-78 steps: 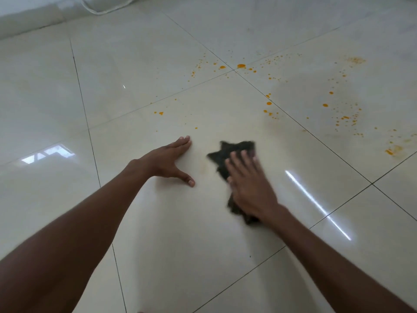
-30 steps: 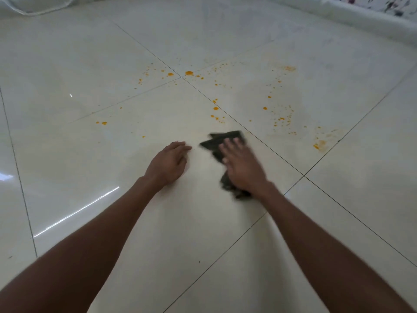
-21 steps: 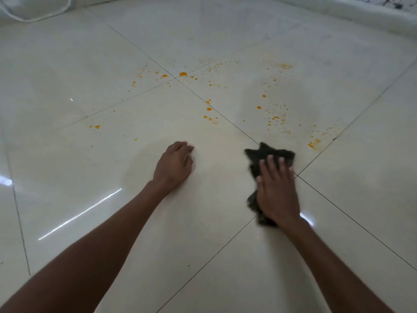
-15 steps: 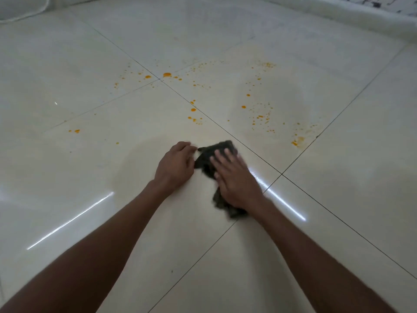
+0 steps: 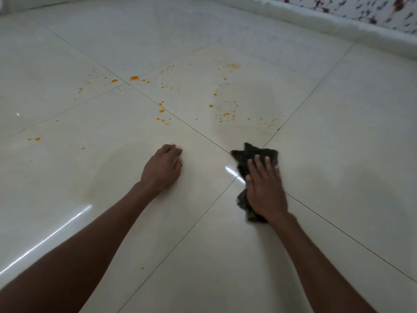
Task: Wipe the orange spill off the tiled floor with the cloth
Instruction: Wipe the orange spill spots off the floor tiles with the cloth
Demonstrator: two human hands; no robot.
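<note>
A dark crumpled cloth [image 5: 244, 154] lies on the glossy cream tiled floor [image 5: 338, 154], pressed flat under my right hand [image 5: 266, 188], whose fingers are spread over it. Orange droplets of the spill [image 5: 226, 112] are scattered on the tiles beyond the cloth, with a larger drop [image 5: 134, 78] near a grout crossing and a few drops [image 5: 37, 139] at the far left. My left hand [image 5: 163, 169] rests on the floor to the left of the cloth, fingers curled under, holding nothing. A faint damp smear [image 5: 117, 168] shows left of it.
A white skirting ledge [image 5: 338, 26] runs along the far right below a wall with dark floral marks [image 5: 372, 10]. Dark grout lines cross the floor. Bright light streaks reflect near my left forearm [image 5: 56, 231].
My right hand has swept the cloth rightward, away from my left hand, across the grout line. The view has shifted. My left hand stays planted with its fingers curled.
</note>
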